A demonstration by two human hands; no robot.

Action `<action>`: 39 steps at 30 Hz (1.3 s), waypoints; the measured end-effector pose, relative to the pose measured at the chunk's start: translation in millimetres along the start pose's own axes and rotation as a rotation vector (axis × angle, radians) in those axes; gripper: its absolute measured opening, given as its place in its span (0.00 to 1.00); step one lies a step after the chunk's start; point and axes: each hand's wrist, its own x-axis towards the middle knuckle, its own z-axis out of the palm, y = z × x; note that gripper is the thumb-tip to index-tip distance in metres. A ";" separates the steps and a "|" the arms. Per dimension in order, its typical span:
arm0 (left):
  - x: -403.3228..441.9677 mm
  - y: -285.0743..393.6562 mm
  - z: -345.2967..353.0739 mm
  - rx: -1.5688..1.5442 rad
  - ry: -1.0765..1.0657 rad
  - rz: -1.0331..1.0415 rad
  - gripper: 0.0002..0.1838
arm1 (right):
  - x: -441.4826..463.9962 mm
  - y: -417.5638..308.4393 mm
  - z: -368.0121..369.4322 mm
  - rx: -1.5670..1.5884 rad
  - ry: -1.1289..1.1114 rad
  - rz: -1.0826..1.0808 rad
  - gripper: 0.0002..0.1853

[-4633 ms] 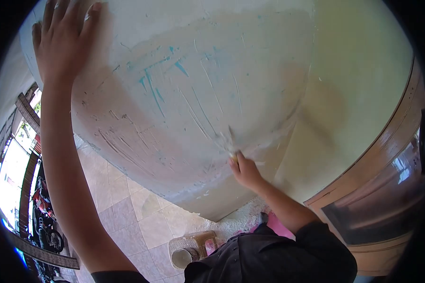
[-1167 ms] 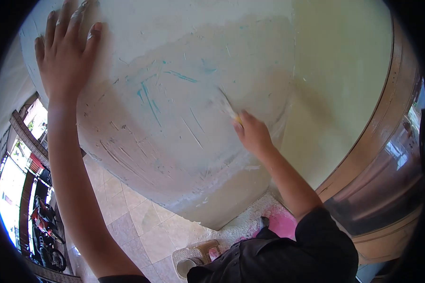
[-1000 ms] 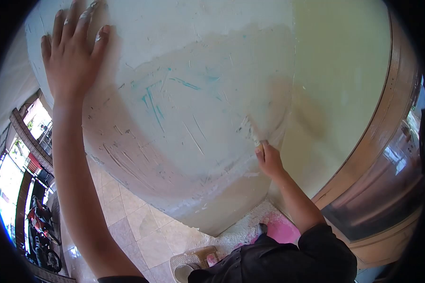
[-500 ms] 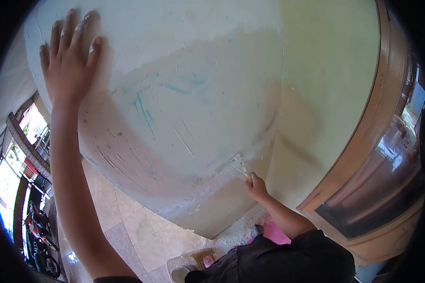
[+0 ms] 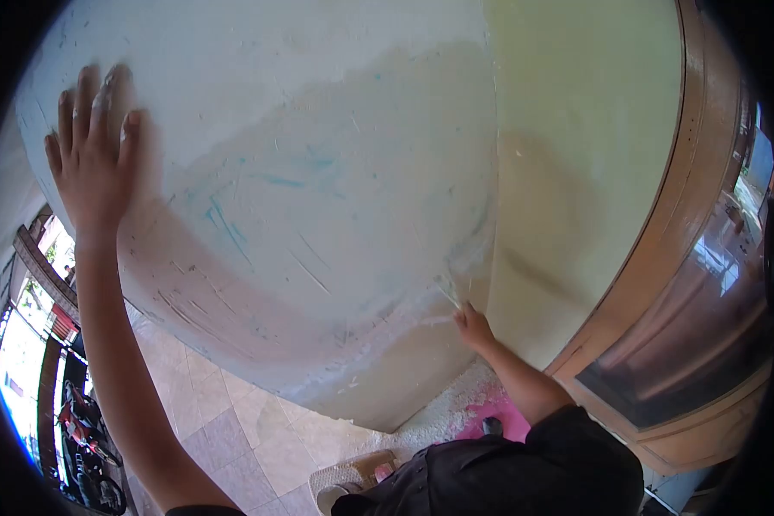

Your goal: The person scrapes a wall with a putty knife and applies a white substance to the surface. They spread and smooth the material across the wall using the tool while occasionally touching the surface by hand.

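Observation:
My left hand [image 5: 97, 176] lies flat on the upper left of a pale wall [image 5: 318, 232], fingers spread, with white smears on some of them. Lower down, near the inside corner, my right hand [image 5: 473, 327] grips the handle of a scraper [image 5: 447, 291], its blade at the wall surface. Around the blade the coating looks rough and whitish along the border of a darker lower patch. Scratches and blue-green marks show in the middle of the wall.
A yellow-green wall [image 5: 576, 155] meets the pale one at right, beside a wooden frame [image 5: 654, 224] with dark glass. White flakes [image 5: 430, 421] litter the tiled floor [image 5: 232, 439] near a pink sheet-like thing [image 5: 509, 414] and a beige woven-looking object [image 5: 353, 470]. Motorcycles [image 5: 86, 430] stand far left.
The view has shifted, so the wall and my left hand appear further left, the hand also lower. My right hand and scraper have moved up along the rough border, closer to the corner.

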 end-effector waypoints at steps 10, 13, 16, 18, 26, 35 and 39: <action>25.9 26.9 -10.0 0.181 -0.091 0.002 0.29 | 127.3 -173.9 -152.6 0.311 0.160 -0.206 0.16; 31.6 34.6 -20.7 0.474 -0.354 -0.029 0.29 | 133.7 -210.8 -151.8 0.217 0.137 -0.388 0.22; 32.5 34.9 -20.4 0.499 -0.369 -0.025 0.29 | 101.8 -160.6 -85.5 -0.016 0.041 -0.279 0.23; 26.7 30.7 -13.5 0.501 -0.373 -0.033 0.29 | 48.3 -103.6 -53.8 -0.088 -0.180 -0.095 0.25; 17.5 21.6 0.9 -0.070 0.019 -0.025 0.31 | 24.6 -63.9 -66.8 0.187 0.026 -0.239 0.23; 14.1 21.7 -10.2 -0.132 0.042 0.010 0.30 | 109.1 -333.9 -119.9 0.269 0.254 -0.810 0.21; 7.8 19.1 -8.7 -0.134 0.028 0.015 0.30 | 98.1 -303.7 -70.5 0.001 0.217 -0.698 0.20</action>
